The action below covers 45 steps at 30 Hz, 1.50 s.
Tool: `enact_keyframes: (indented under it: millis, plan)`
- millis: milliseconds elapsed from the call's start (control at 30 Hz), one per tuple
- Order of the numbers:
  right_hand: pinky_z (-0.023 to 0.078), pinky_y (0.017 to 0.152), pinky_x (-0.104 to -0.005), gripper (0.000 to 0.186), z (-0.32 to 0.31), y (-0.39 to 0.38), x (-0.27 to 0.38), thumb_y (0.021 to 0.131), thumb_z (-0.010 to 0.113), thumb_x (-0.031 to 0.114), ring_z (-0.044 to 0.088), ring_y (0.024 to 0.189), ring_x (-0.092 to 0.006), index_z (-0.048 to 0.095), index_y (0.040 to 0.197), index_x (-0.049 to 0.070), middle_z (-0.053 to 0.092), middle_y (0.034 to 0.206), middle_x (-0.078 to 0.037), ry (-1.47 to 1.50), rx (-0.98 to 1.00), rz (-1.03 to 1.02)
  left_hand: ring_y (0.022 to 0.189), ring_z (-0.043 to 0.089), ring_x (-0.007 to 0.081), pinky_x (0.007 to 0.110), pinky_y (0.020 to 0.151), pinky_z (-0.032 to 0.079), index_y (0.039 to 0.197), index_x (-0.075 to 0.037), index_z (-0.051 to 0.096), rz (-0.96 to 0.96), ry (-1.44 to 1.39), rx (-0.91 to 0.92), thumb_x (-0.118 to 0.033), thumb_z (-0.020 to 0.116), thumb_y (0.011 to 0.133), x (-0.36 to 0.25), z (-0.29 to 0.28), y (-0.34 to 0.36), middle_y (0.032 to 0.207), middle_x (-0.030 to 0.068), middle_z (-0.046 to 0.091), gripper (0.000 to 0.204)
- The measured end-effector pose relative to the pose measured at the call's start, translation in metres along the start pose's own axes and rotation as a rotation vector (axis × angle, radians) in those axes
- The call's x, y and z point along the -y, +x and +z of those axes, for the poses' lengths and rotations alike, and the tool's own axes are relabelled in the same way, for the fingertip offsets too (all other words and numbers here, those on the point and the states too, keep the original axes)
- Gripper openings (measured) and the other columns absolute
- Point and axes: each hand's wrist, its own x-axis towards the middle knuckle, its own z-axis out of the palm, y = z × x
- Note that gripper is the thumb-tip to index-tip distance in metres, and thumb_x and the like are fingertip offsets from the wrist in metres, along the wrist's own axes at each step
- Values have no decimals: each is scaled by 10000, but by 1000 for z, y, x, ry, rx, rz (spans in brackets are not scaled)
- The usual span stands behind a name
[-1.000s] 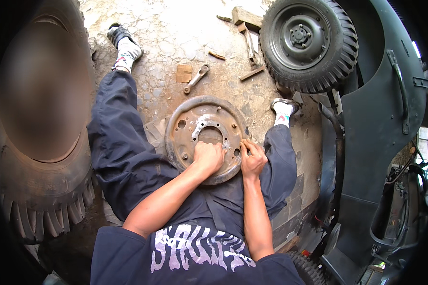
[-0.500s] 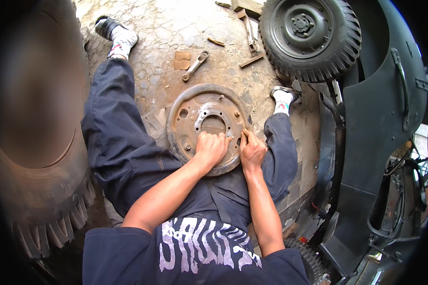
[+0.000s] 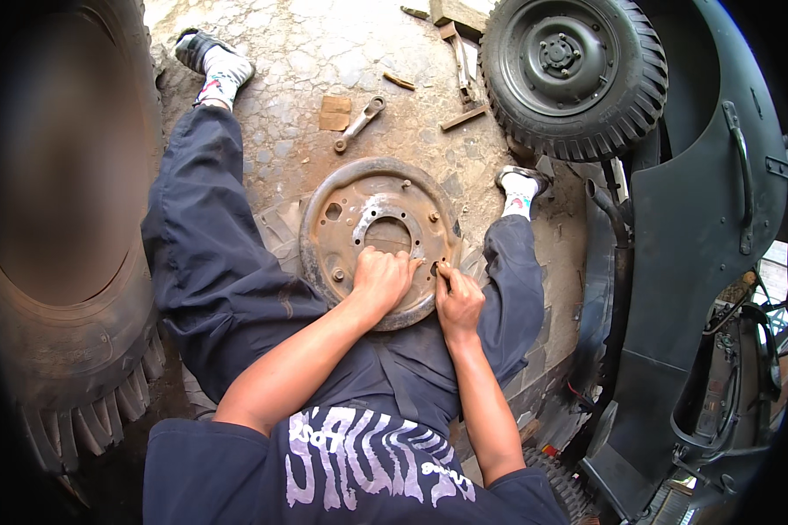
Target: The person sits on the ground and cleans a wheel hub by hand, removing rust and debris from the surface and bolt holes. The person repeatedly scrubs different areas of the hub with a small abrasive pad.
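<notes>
A round, rusty brake backing plate (image 3: 337,232) lies between my legs, with a big hole in its middle and several studs and smaller holes around it. My left hand (image 3: 382,284) is closed over its near part, just below the central hole, thumb pointing right. What sits under those curled fingers is hidden. To the right, my right hand (image 3: 460,302) makes a pinch at the plate's lower right, beside a dark hole. Whatever it grips is too small to make out. A small stud or pin shows between the two hands.
Beyond the plate lie a metal connecting rod (image 3: 359,124), a brown cardboard piece (image 3: 334,113) and metal bars (image 3: 464,118). A wheel with a chunky tyre (image 3: 578,70) stands upper right beside a dark green vehicle body (image 3: 674,262). Another large tyre (image 3: 83,350) is close on my left.
My right hand's pinching fingers have shifted down along the plate, toward me. The left hand stays closed near the central hole. The whole view has shifted slightly.
</notes>
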Motion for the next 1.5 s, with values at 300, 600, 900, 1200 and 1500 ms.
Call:
enact_keyframes:
  millis: [300, 600, 900, 1200, 1500]
  plan:
    - [590, 802, -421, 107, -1, 3, -1, 895, 754, 22, 743, 863, -341, 735, 995, 54, 771, 946, -137, 25, 56, 13, 598, 726, 310, 437, 760, 527, 863, -86, 752, 8, 79, 39, -461, 586, 1053, -1, -3, 2, 636, 157, 717, 452]
    - [585, 789, -446, 106, -2, 2, 7, 912, 730, 17, 735, 865, -359, 734, 1013, 49, 765, 920, -134, 46, 45, 31, 555, 704, 321, 451, 706, 536, 816, -73, 736, 27, 50, 0, -481, 597, 1047, 4, 0, 1, 593, 157, 692, 489]
    - [579, 781, -463, 138, 11, 10, 12, 907, 727, 5, 735, 875, -375, 756, 1040, 30, 773, 956, -160, 5, -26, 141, 525, 691, 310, 441, 660, 539, 771, -66, 723, 70, 30, -75, -471, 626, 1034, 2, 4, -1, 566, 150, 676, 493]
    - [573, 810, -468, 181, 10, 30, 11, 891, 700, -34, 727, 909, -372, 748, 1053, 30, 767, 972, -153, -17, -37, 132, 522, 695, 306, 437, 636, 534, 753, -74, 720, 84, 27, -92, -475, 628, 1032, 0, 7, -4, 570, 156, 679, 497]
    - [576, 771, -449, 119, -3, 10, 23, 891, 716, -8, 745, 863, -370, 766, 993, 29, 768, 916, -165, 29, 7, 134, 546, 705, 300, 425, 657, 536, 770, -72, 738, 85, 48, -87, -487, 604, 1044, 3, 7, 1, 585, 145, 691, 515]
